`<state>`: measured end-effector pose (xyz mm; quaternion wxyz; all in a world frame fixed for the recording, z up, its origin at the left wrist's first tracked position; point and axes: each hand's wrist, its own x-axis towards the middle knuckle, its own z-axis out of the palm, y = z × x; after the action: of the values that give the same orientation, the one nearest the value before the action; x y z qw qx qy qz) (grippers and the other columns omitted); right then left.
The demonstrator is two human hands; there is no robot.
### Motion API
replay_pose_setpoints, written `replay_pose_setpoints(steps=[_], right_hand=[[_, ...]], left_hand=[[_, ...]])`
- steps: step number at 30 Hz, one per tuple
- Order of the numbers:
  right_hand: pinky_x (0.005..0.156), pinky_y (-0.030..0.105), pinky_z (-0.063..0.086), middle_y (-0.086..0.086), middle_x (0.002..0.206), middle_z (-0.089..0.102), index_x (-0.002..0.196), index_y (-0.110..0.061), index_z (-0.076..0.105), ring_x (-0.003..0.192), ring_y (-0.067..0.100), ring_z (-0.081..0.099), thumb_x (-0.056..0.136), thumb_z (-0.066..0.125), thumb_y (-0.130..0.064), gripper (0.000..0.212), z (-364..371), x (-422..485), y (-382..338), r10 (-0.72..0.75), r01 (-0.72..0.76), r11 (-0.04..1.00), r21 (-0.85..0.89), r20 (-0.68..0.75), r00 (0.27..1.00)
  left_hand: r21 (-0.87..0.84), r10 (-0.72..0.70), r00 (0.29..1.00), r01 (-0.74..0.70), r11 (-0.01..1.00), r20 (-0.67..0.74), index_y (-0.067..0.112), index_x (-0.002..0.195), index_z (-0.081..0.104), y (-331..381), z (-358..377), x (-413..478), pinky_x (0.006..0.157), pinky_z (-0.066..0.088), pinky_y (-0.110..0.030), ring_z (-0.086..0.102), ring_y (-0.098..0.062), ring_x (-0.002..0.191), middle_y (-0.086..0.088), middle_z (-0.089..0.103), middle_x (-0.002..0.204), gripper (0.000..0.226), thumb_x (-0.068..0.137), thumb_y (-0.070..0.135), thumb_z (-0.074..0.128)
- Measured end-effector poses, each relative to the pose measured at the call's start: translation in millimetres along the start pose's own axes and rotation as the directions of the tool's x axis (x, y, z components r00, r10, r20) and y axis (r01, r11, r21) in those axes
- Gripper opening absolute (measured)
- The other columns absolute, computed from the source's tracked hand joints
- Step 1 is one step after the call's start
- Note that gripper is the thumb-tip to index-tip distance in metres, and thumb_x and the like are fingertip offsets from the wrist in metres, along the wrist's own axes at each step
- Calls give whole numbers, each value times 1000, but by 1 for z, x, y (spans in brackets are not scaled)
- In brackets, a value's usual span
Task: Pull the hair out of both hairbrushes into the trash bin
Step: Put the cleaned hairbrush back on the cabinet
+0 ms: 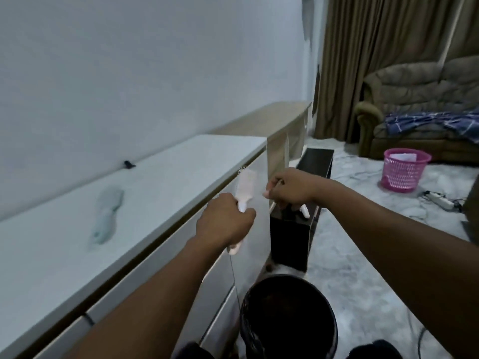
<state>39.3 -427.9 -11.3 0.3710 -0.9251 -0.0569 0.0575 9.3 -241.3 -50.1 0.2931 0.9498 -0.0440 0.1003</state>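
Pink hairbrush (245, 189) gripped by handle in left hand (225, 221), above black trash bin (289, 317).
Right hand (289, 188) closed, fingertips pinched just right of brush head; contents too blurred to tell. Pale green hairbrush (106, 213) flat on white surface (155, 177), left of bin.

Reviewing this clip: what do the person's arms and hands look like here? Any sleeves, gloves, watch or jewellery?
Both forearms are bare as far as the frame shows, with no sleeve in view. The left hand and right hand wear no gloves. No watch, bracelet or ring can be made out on either wrist or hand, though the picture is a little blurred. No markings show on either arm.
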Motion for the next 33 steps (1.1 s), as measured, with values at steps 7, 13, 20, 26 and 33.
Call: replay_pose_setpoints(steps=[7, 13, 20, 26, 33], right_hand=[[74, 37, 61, 6, 94, 70, 109, -11, 64, 81, 17, 73, 93, 68, -36, 30, -33, -21, -80, -126, 124, 991, -55, -29, 992], [77, 37, 61, 6, 96, 71, 106, -14, 64, 86, 19, 74, 92, 69, -38, 28, -28, -20, -144, -229, 227, 971, -72, -20, 973], [74, 34, 59, 3, 91, 69, 104, -14, 65, 83, 17, 73, 91, 70, -37, 28, 15, 0, -212, -344, 348, 936, -61, 60, 937], [63, 28, 53, 3, 84, 69, 104, -14, 65, 71, 14, 66, 91, 69, -36, 26, 76, 21, -263, -411, 427, 900, -91, 156, 898], [65, 33, 56, 6, 91, 64, 108, -6, 65, 75, 20, 58, 92, 68, -34, 31, 147, 50, -288, -396, 433, 887, -159, 216, 892]], left_hand=[[69, -12, 988, 23, 997, -152, 20, 96, 58, 19, -87, 0, 55, 39, -27, 62, -16, 72, 3, 64, 83, 32, 80, 48, 60], [117, -52, 972, 80, 990, -228, 22, 90, 56, 1, -150, -2, 59, 47, -27, 64, -15, 70, 4, 63, 78, 25, 81, 45, 58], [156, -169, 923, 234, 959, -346, 19, 92, 61, -55, -212, -22, 56, 42, -26, 63, -14, 69, 4, 65, 78, 28, 80, 45, 58], [128, -327, 865, 400, 908, -381, 15, 87, 60, -117, -247, -37, 54, 40, -26, 64, -17, 68, 1, 66, 76, 29, 75, 41, 61], [154, -412, 816, 505, 849, -405, 16, 88, 56, -177, -246, -41, 54, 36, -26, 60, -15, 69, 2, 63, 80, 26, 76, 40, 60]])
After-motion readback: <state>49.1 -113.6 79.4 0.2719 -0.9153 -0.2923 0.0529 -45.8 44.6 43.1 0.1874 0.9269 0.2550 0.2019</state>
